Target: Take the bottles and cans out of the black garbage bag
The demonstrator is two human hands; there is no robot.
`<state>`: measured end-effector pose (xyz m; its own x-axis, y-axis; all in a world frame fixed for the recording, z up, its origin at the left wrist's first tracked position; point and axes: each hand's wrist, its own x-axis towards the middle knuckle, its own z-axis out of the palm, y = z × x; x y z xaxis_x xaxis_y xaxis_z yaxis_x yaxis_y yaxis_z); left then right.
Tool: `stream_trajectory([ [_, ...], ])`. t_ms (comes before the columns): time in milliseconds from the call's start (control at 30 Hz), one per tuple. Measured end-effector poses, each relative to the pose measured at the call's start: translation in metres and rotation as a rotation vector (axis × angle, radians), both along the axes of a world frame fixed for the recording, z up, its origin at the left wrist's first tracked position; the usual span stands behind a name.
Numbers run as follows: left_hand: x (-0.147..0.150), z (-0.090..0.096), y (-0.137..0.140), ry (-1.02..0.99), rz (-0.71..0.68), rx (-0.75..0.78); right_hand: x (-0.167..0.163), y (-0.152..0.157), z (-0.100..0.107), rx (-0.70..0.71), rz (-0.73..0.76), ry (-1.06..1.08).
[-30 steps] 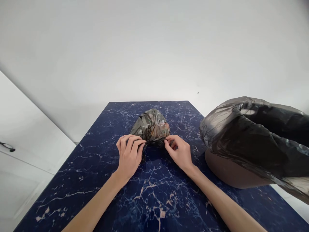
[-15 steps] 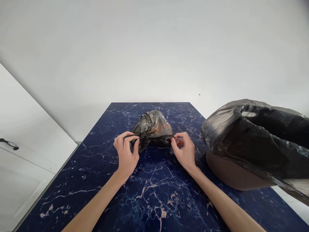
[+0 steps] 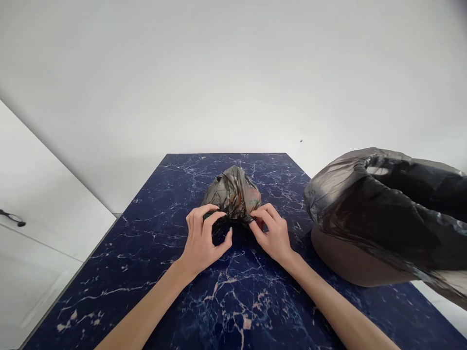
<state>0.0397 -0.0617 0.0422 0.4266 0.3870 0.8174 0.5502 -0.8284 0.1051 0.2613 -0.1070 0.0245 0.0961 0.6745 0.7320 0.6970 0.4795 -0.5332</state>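
Note:
A thin black plastic bag (image 3: 233, 190) with something inside sits bunched on the blue marbled table (image 3: 233, 291). Reddish and greenish patches show faintly through its film; what they belong to cannot be made out. My left hand (image 3: 204, 233) is at the bag's near left side, thumb and fingers apart, fingertips touching or just beside the gathered plastic. On the near right side, my right hand (image 3: 272, 233) pinches the bag's gathered edge between thumb and fingers.
A brown bin (image 3: 353, 260) lined with a large black bag (image 3: 383, 223) stands at the right, the liner folded over its rim. White drawers (image 3: 44, 243) with a dark handle (image 3: 13, 218) are at the left. Behind the table rises a white wall (image 3: 233, 78).
Both hands have moved inward, drawing the bag's near edge closer together. My left thumb and fingers have come apart from their pinch. The bag looks narrower and more gathered.

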Motion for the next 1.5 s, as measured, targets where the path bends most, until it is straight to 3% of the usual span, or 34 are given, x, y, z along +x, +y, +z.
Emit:
stream_trajectory([
  [400,0.000,-0.004,0.005,-0.124,0.098,-0.064,-0.030,-0.019,0.018,0.074,0.202,0.087],
  [767,-0.009,-0.006,0.018,-0.227,0.172,-0.086,-0.011,-0.011,0.020,-0.103,0.041,0.686],
  [933,-0.015,-0.009,0.026,-0.266,0.225,-0.102,-0.004,0.000,0.015,-0.174,0.084,0.859],
  [1267,-0.003,0.011,-0.001,-0.104,0.044,0.094,-0.011,-0.012,0.024,-0.309,0.216,0.733],
  [1500,-0.012,0.019,-0.008,-0.171,0.231,0.031,-0.011,-0.021,0.043,-0.235,0.116,0.688],
])
